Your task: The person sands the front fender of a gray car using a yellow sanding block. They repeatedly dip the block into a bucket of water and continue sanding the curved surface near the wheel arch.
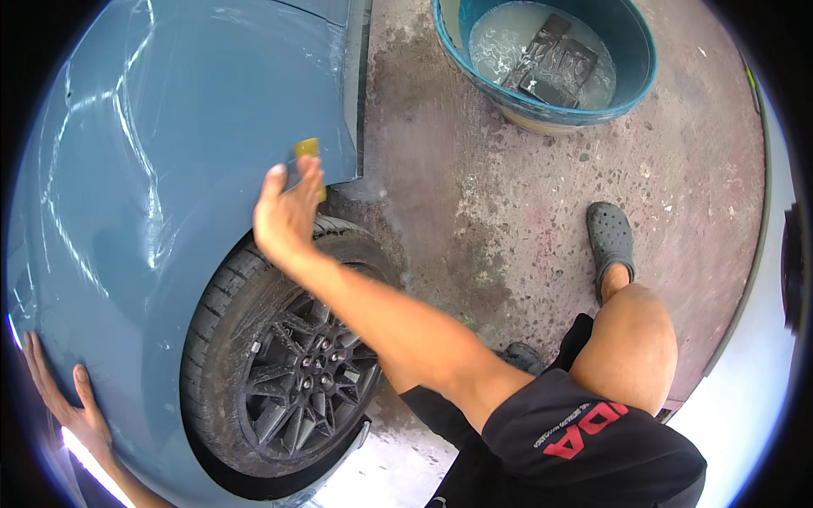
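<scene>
My right hand [290, 207] presses a yellow pad [306, 148] against the edge of a blue-grey car body panel [229, 110], just above the wheel arch. Its fingers cover most of the pad, so whether it is a sponge or a sanding block is unclear. At the lower left, my left hand [74, 416] lies flat on the same bodywork with its fingers spread and holds nothing. Whitish wet streaks run down the panel. Below my right hand and forearm sits a dark wheel [288, 356] with a black multi-spoke rim.
A blue tub [639, 85] of cloudy water stands on the stained concrete floor [508, 212], with dark flat pieces soaking in it. My foot in a grey clog [610, 237] rests to the right of the wheel. A pale curved surface [762, 356] borders the floor at the far right.
</scene>
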The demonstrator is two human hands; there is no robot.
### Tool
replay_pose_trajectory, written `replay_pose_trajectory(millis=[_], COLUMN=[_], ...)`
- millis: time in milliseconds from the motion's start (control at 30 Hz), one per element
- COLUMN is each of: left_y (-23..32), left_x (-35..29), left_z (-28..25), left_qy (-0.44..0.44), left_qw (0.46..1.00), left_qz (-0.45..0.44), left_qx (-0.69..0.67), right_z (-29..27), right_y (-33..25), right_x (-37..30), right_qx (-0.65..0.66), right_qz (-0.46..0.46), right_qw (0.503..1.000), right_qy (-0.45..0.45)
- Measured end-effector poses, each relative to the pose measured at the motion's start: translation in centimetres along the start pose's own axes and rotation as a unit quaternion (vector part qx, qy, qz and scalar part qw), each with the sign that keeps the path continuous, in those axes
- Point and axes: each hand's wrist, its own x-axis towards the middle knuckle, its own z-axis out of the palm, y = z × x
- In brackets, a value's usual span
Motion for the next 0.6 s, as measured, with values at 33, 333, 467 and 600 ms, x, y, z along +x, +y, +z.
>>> replay_pose_trajectory(millis=[33,333,467,600], left_y=[0.0,0.7,0.0,0.2], left_x=[0.1,0.5,0.0,0.0], left_z=[0.2,0.1,-0.2,-0.4], left_qy=[0.009,-0.016,-0.017,-0.019], left_qw=[1.000,1.000,0.999,1.000], left_qz=[0.008,-0.017,-0.012,-0.011], left_qx=[-0.009,0.009,0.028,0.009], right_z=[-1.3,-3.9,-3.7,-3.4], right_y=[0.1,3.5,7.2,4.3], right_x=[2.9,7.3,3.4,5.5], right_qx=[-0.002,0.098,0.085,0.071], right_qz=[0.066,0.095,-0.041,0.033], right_qw=[0.998,0.990,0.992,0.997], right_qy=[0.013,0.013,-0.088,-0.027])
